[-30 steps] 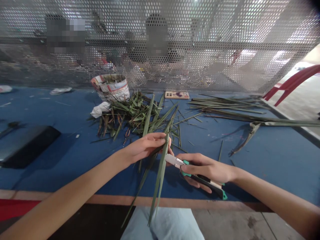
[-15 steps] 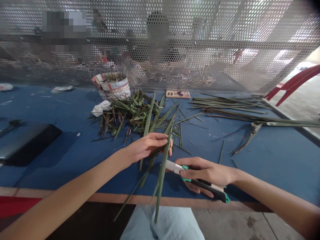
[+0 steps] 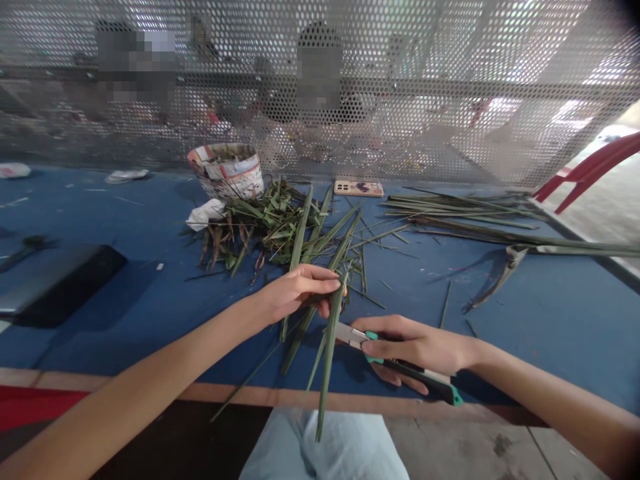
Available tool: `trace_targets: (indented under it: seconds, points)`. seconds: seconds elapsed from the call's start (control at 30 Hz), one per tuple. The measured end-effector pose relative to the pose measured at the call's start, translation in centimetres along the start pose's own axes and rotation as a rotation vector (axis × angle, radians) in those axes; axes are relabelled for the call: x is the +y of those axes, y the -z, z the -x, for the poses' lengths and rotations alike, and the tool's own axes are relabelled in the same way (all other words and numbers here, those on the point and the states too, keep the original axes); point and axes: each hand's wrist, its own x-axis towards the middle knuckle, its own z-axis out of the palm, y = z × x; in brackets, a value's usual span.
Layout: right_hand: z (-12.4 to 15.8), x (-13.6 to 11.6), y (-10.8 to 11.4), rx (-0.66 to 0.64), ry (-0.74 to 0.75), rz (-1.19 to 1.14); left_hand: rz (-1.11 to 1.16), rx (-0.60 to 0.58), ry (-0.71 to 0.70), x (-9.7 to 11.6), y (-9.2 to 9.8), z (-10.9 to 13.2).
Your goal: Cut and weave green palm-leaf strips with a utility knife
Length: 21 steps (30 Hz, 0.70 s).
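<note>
My left hand [image 3: 300, 291] pinches a few long green palm leaf strips [image 3: 327, 360] that hang down over the near table edge toward my lap. My right hand [image 3: 410, 345] is wrapped round a utility knife [image 3: 395, 360] with a green and black handle. Its blade tip rests against the leaf strips just below my left fingers. Both hands hover low over the blue table [image 3: 150, 280].
A heap of cut leaf pieces [image 3: 265, 230] lies behind my hands, beside a paper-covered bowl [image 3: 226, 171]. Long leaves [image 3: 465, 217] stretch along the right. A phone [image 3: 358, 189], a dark flat case [image 3: 60, 283] at left and a perforated metal screen [image 3: 450, 87] at the back.
The leaf strips have slid and swung a little, their hanging ends spreading apart. My right hand with the knife has dropped slightly lower against them. My left hand shifted slightly away.
</note>
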Motion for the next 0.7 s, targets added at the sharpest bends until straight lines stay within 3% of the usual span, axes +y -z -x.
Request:
trace_targets:
  seconds: [0.7]
  points:
    - [0.14, 0.21, -0.57, 0.038, -0.066, 0.115, 0.050, 0.104, -0.005, -0.05, 0.65, -0.22]
